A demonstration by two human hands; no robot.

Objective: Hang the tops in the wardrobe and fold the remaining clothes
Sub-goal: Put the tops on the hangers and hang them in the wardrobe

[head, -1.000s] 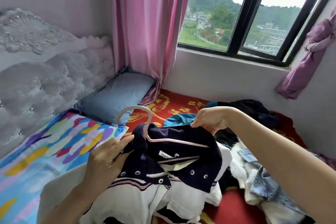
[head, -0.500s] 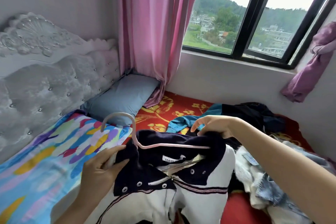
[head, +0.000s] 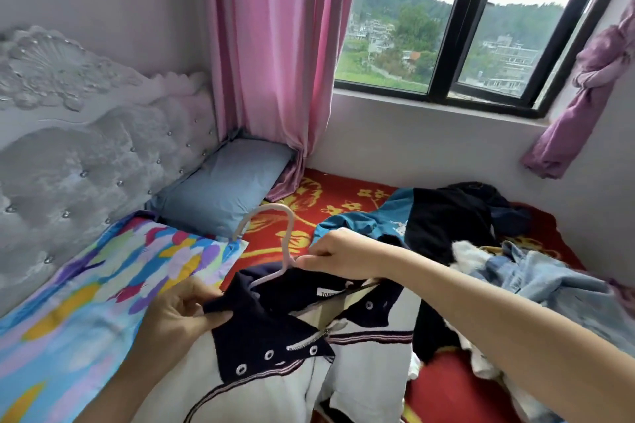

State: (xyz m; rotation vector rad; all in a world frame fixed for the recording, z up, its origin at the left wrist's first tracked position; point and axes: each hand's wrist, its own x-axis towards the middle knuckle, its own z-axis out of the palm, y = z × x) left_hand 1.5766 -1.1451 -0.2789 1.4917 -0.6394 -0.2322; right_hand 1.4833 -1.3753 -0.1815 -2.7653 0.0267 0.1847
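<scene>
A white top with a navy collar and snap buttons (head: 271, 347) hangs low in front of me over the bed. A pale pink hanger (head: 275, 240) sits inside its neck, hook sticking up. My left hand (head: 178, 316) pinches the navy collar at its left shoulder. My right hand (head: 338, 256) grips the hanger at the base of its hook, by the back of the collar. A heap of other clothes lies to the right: a teal and black garment (head: 443, 216), a light denim piece (head: 536, 271) and something white.
A red floral bedspread (head: 340, 196) covers the bed. A blue pillow (head: 223, 185) and a multicoloured quilt (head: 89, 292) lie by the tufted grey headboard (head: 79, 161). Pink curtain (head: 275, 62) and window (head: 464, 38) stand behind. No wardrobe shows.
My right hand has slid left from the top's right shoulder to the hanger's neck. The hanger hook now stands more upright, and my left hand has taken a pinch on the collar.
</scene>
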